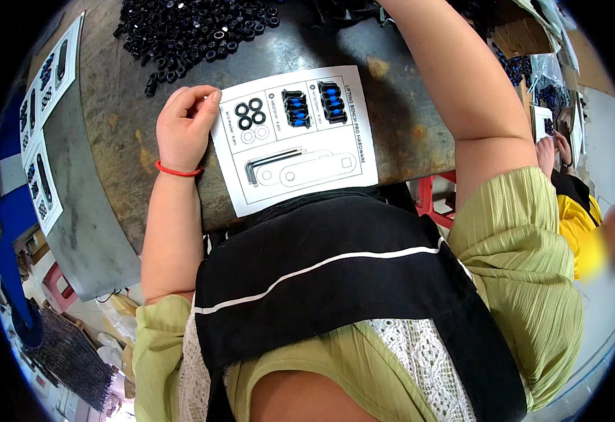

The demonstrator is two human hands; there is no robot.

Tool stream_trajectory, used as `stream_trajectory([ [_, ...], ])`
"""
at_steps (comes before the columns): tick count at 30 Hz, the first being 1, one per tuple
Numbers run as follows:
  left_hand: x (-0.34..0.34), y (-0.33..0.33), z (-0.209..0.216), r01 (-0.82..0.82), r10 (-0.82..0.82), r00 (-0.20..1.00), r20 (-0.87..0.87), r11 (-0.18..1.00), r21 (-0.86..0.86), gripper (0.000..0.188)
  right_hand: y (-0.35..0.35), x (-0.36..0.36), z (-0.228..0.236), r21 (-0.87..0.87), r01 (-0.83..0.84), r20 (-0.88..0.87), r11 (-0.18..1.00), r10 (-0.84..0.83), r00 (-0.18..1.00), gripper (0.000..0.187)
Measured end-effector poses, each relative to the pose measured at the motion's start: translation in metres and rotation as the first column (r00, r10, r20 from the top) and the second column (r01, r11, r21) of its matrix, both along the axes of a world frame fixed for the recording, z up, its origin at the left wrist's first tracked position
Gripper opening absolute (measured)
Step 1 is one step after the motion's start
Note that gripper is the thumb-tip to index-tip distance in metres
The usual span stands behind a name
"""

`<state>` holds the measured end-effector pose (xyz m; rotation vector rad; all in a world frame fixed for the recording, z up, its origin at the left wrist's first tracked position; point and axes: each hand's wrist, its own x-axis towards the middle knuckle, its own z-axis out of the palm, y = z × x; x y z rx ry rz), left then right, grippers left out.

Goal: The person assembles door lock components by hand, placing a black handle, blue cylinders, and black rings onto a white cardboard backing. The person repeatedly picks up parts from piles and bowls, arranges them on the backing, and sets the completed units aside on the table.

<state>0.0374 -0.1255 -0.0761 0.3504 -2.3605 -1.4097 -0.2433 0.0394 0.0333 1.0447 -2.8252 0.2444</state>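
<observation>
Green blouse [321, 346] nearest; printed sheet [335, 138] on stained tabletop [413, 133]; co-worker [576, 228] rightward.

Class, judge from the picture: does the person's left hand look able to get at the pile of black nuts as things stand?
Probably yes: the left hand is at the left edge of the printed sheet, close to the black nuts, with only bare tabletop visible between.

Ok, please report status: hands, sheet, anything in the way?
Left hand at left edge of white sheet, grip unclear. Right hand out of view. Sheet bears bolts, black rings. Black nuts piled beyond it.
</observation>
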Motion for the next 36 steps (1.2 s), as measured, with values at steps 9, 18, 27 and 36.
stream_trajectory([
  [9, 0.001, 0.002, 0.003, 0.000, 0.000, 0.999, 0.037, 1.000, 0.008, 0.016, 0.017, -0.013, -0.007, -0.187, -0.057, 0.012, 0.981, 0.060, 0.998, 0.016],
  [18, 0.014, 0.003, 0.030, -0.042, 0.051, 0.998, -0.033, 0.976, 0.214, 0.020, 0.017, 0.054, 0.015, -0.485, 0.082, 0.343, 0.871, 0.103, 0.934, 0.016],
  [27, 0.033, 0.026, 0.042, 0.138, -0.194, 0.978, 0.076, 0.876, 0.462, 0.012, 0.025, 0.180, -0.024, -0.454, 0.031, 0.819, 0.890, 0.404, 0.407, 0.017],
  [36, 0.047, 0.040, 0.018, 0.107, -0.051, 0.980, 0.193, 0.950, -0.292, 0.013, 0.038, 0.222, -0.058, -0.017, -0.300, 0.347, 0.954, 0.287, 0.893, 0.015],
])
